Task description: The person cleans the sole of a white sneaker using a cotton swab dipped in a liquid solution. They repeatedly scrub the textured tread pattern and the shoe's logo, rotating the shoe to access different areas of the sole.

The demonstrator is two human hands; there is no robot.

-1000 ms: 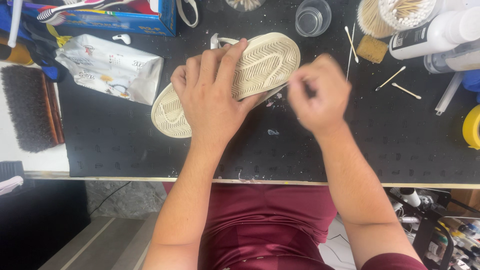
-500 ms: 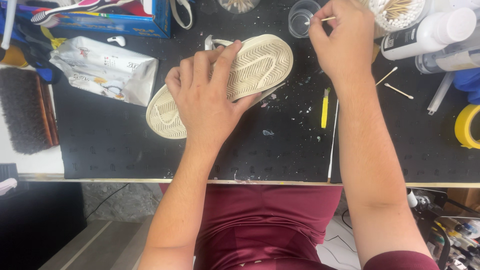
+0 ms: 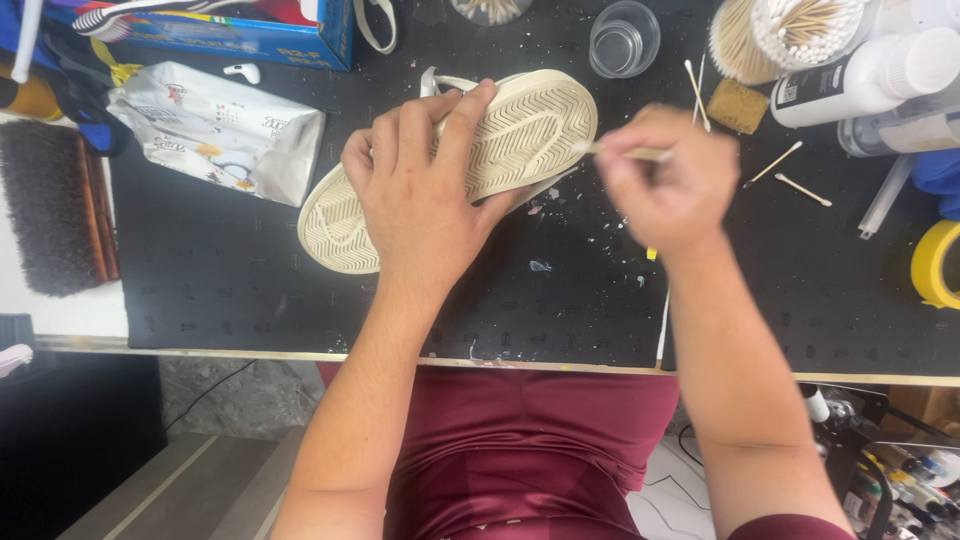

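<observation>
Behind the right hand [image 3: 660, 185], a tub [image 3: 810, 25] holds cotton swabs.

A cream shoe [image 3: 520, 130] is lying sole-up on the counter [image 3: 250, 280]; a thin swab [image 3: 625, 153] is touching its right edge.

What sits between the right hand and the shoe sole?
Only a cotton swab held in the right hand, its tip reaching the sole's edge, in the head view.

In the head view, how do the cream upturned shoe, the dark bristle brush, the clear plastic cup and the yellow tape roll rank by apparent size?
1. Cream upturned shoe
2. Dark bristle brush
3. Clear plastic cup and yellow tape roll: unsure, the roll is cut off.
</observation>
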